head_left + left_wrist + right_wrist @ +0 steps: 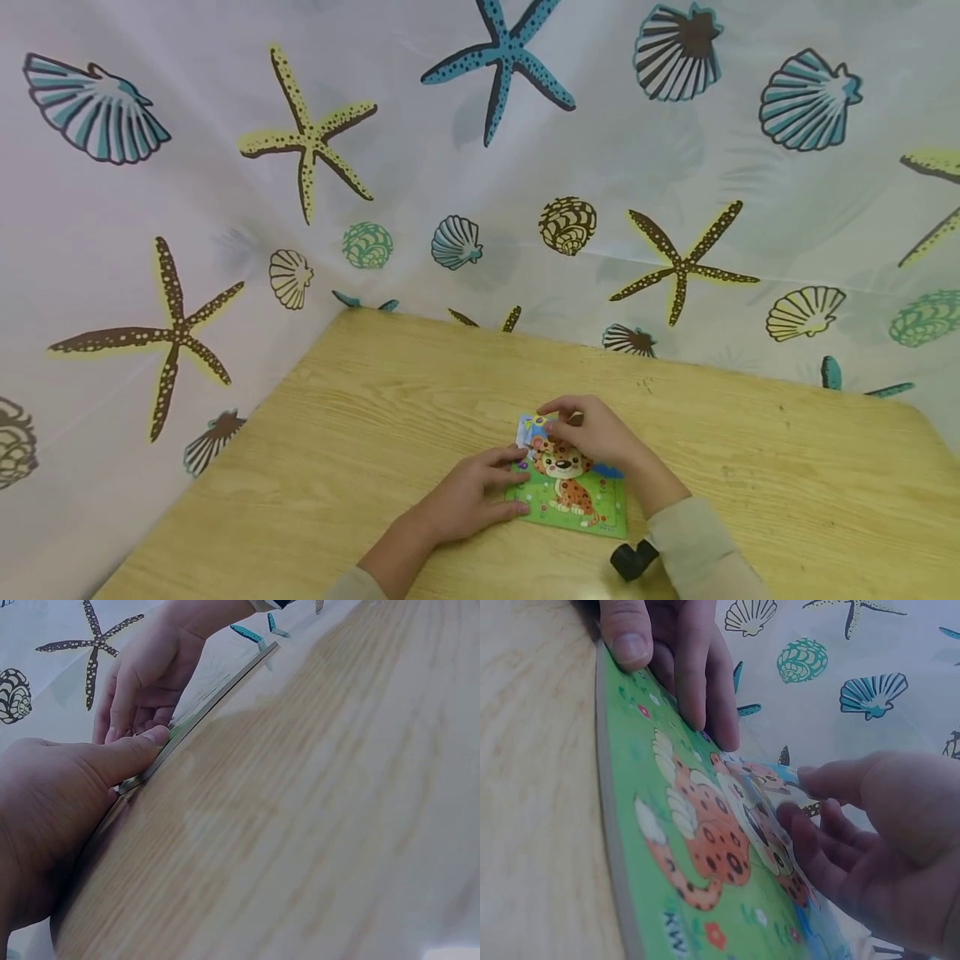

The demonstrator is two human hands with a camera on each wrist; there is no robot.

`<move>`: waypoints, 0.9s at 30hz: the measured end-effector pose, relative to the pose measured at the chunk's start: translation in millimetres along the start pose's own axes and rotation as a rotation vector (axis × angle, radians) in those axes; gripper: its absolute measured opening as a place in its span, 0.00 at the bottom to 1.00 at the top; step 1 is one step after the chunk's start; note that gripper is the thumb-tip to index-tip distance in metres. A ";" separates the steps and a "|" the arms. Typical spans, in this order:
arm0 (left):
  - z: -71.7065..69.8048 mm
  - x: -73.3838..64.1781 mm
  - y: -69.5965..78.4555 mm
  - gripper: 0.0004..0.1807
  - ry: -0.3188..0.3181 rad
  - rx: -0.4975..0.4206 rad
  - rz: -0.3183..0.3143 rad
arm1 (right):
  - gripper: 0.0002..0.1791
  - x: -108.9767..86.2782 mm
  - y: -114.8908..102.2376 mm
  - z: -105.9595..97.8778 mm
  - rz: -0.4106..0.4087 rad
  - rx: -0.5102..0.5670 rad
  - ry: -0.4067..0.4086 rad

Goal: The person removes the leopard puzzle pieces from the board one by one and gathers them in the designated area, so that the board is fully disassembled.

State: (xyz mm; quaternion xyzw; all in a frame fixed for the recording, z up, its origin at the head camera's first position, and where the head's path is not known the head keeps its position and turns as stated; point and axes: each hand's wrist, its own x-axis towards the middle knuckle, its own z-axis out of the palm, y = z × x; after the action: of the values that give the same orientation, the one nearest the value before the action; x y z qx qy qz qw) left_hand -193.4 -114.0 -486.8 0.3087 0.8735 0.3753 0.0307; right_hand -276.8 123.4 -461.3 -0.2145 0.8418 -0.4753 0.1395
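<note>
A flat jigsaw puzzle board [540, 512] with an orange spotted leopard cub on green grass lies on the wooden table. Along its left edge, my left hand [476, 496] rests with thumb and fingers fairly straight, the tips pressing on the board. My right hand [600, 429] is over the top of the picture and pinches a puzzle piece [763, 777] between thumb and fingers. That piece shows orange spotted print and sits tilted up from the board near the cub's head. In the left wrist view, the left thumb [135, 754] lies across the board's edge.
A black angled object [633, 560] lies on the table beside the right sleeve, just below the board's lower right corner. Behind and to the left of the wooden table [360, 400] hangs a white curtain [420, 183] printed with starfish and shells.
</note>
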 end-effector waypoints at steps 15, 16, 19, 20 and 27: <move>0.4 0.8 -2.3 0.27 0.003 -0.007 -0.013 | 0.21 -14.7 0.9 -15.2 0.071 0.205 -0.073; 0.2 0.6 -2.5 0.27 0.007 -0.003 -0.013 | 0.22 -15.7 1.0 -15.8 0.073 0.225 -0.065; -0.6 0.2 -2.9 0.26 0.014 0.005 -0.009 | 0.24 -18.9 2.4 -17.6 0.078 0.294 -0.050; -1.0 0.1 -2.9 0.26 0.016 0.007 -0.006 | 0.25 -20.5 3.2 -18.6 0.078 0.313 -0.048; 1.2 0.6 -3.5 0.26 0.018 -0.027 -0.022 | 0.34 -34.8 13.7 -27.8 0.087 0.391 -0.038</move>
State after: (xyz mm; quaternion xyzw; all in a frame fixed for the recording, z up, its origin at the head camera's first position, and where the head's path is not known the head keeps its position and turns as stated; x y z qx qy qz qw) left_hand -195.3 -114.7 -489.9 0.2952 0.8720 0.3892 0.0313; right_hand -261.9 167.4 -457.8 -0.1559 0.7390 -0.6192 0.2148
